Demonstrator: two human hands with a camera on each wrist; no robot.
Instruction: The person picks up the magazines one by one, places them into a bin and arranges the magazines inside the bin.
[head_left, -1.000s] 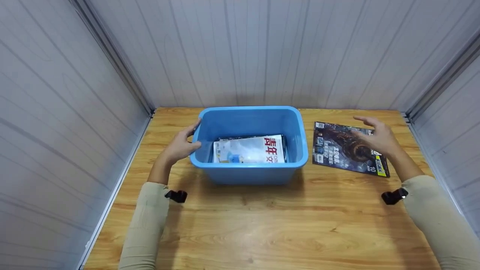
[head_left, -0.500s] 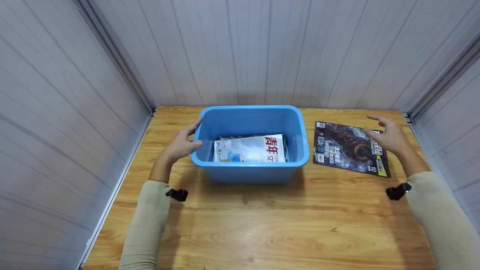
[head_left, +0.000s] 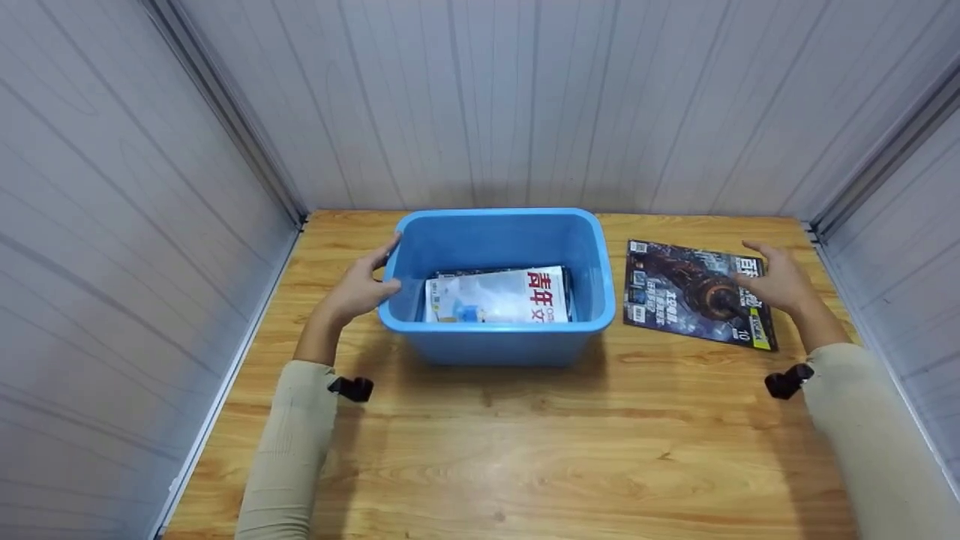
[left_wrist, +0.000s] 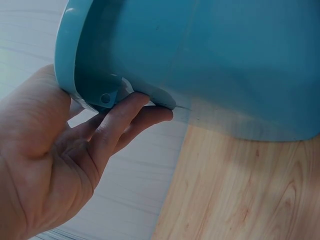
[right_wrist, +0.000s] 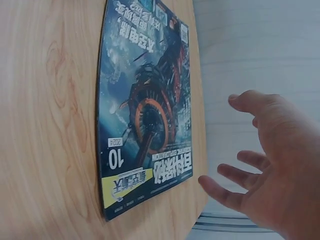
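Left hand [head_left: 358, 291] grips the bin [head_left: 495, 341] rim at its left edge. Right hand [head_left: 776, 281], fingers spread, holds nothing, above the magazine [head_left: 686, 296] near the tabletop [head_left: 525, 450] right edge.

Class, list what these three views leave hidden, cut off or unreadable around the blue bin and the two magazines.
1. Head view: whatever lies under the white magazine is covered; only dark edges show.
2. Head view: small print on the dark magazine is too small to read.
3. Left wrist view: the blue bin is cut off by the frame, its inside unseen.
4. Right wrist view: the right hand is partly cut off.
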